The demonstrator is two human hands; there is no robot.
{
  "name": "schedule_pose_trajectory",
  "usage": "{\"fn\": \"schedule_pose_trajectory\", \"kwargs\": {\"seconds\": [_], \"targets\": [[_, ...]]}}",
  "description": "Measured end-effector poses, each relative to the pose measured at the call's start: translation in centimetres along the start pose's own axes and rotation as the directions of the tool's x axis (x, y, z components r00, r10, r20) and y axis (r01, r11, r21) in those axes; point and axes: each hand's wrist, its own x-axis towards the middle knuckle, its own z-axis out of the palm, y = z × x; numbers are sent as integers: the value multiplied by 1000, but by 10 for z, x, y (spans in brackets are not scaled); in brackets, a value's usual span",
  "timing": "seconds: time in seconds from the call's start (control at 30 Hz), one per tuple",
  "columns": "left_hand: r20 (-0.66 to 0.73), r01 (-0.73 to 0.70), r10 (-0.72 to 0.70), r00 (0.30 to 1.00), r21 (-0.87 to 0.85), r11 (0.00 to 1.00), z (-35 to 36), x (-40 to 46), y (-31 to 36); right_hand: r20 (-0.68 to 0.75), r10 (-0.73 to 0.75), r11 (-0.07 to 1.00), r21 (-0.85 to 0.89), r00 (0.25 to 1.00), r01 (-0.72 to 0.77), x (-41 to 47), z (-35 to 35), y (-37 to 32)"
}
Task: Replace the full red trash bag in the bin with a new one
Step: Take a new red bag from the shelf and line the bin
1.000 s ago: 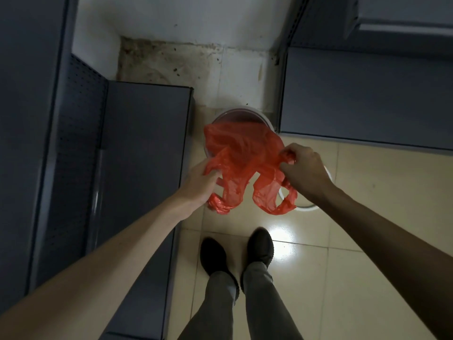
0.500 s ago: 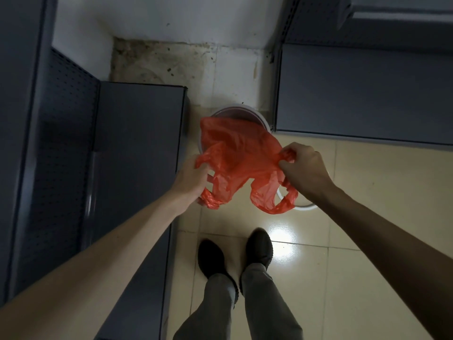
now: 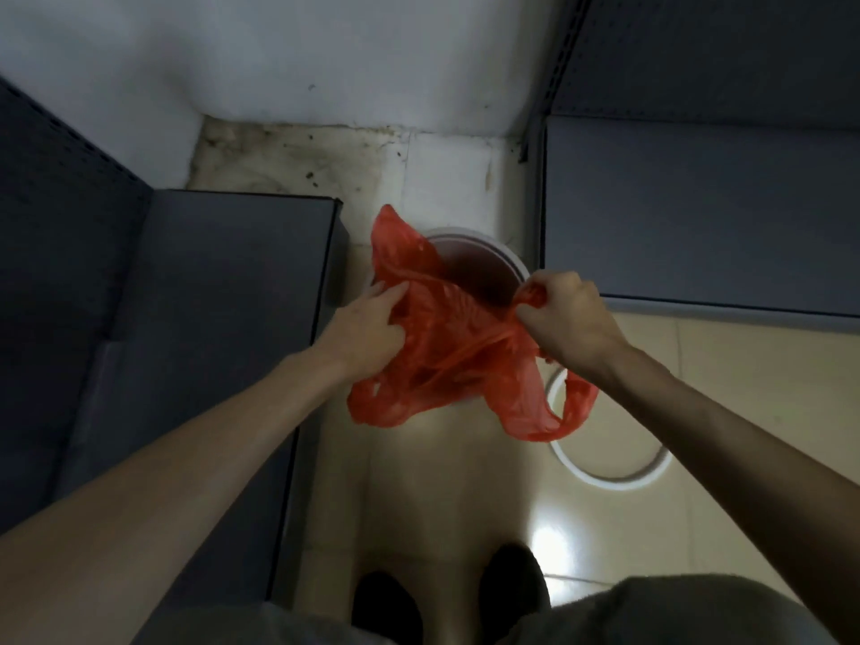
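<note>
Both hands, L point(image 3: 367, 325) & R point(image 3: 565, 318), pulled red bag point(image 3: 446, 346) wider over bin point(image 3: 509, 263).

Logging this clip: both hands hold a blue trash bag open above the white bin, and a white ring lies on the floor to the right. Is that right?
Not quite: the head view shows the bag is red, not blue. The left hand and right hand do grip it above the white bin, with the white ring on the floor.

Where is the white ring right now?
In the head view, the white ring lies flat on the tiled floor at right of centre, under the right hand and the hanging red bag, near the bin.
</note>
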Motion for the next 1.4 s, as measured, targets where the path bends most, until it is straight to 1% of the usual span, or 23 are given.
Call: {"fn": "schedule_pose_trajectory", "kwargs": {"seconds": [0.1, 0.17, 0.23, 0.33, 0.37, 0.43, 0.5, 0.6, 0.67, 0.77, 0.87, 0.97, 1.07, 1.13, 1.3, 1.37, 1.4], "targets": [[1, -21, 21, 1000, 74, 997, 7, 42, -4, -46, -41, 998, -43, 998, 39, 33, 19, 15], [22, -4, 3, 1000, 73, 997, 15, 67, -4, -76, -67, 996, -64, 995, 63, 52, 31, 23], [94, 31, -36, 995, 52, 998, 24, 91, -9, -92, -108, 991, -86, 990, 100, 69, 45, 33], [196, 79, -96, 976, 95, 992, 40, 121, -18, -115, -157, 980, -138, 981, 141, 87, 62, 43], [211, 92, -116, 971, 120, 988, 46, 128, -21, -119, -172, 975, -165, 978, 151, 91, 66, 46], [188, 118, -147, 971, 159, 980, 58, 139, -27, -132, -204, 956, -241, 970, 168, 97, 72, 50], [167, 138, -164, 972, 156, 978, 63, 143, -32, -124, -248, 924, -329, 961, 197, 99, 76, 52], [149, 104, -128, 980, 160, 982, 59, 137, -33, -106, -292, 883, -412, 950, 226, 97, 79, 51], [105, 55, -72, 992, 159, 986, 51, 127, -33, -102, -296, 877, -424, 950, 227, 91, 78, 51], [-17, -43, 46, 999, 168, 985, 34, 111, -30, -101, -292, 883, -411, 951, 227, 79, 72, 51], [-159, -116, 139, 978, 145, 983, 17, 95, -30, -124, -302, 882, -413, 945, 227, 69, 60, 50], [-266, -171, 209, 941, 156, 973, 5, 83, -42, -148, -303, 885, -410, 941, 221, 60, 43, 50], [-350, -150, 209, 913, 188, 971, -1, 76, -59, -157, -284, 900, -384, 946, 206, 53, 34, 54], [-400, -124, 193, 896, 192, 973, -3, 73, -69, -164, -264, 900, -397, 950, 181, 51, 34, 60], [-479, -30, 107, 871, 165, 986, -3, 69, -92, -130, -189, 892, -437, 973, 115, 45, 40, 77], [-504, -61, 129, 854, 149, 987, -3, 63, -93, -149, -192, 894, -434, 970, 111, 42, 39, 77], [-517, -96, 175, 838, 176, 980, -4, 59, -93, -170, -224, 885, -449, 960, 127, 42, 37, 75]]}}
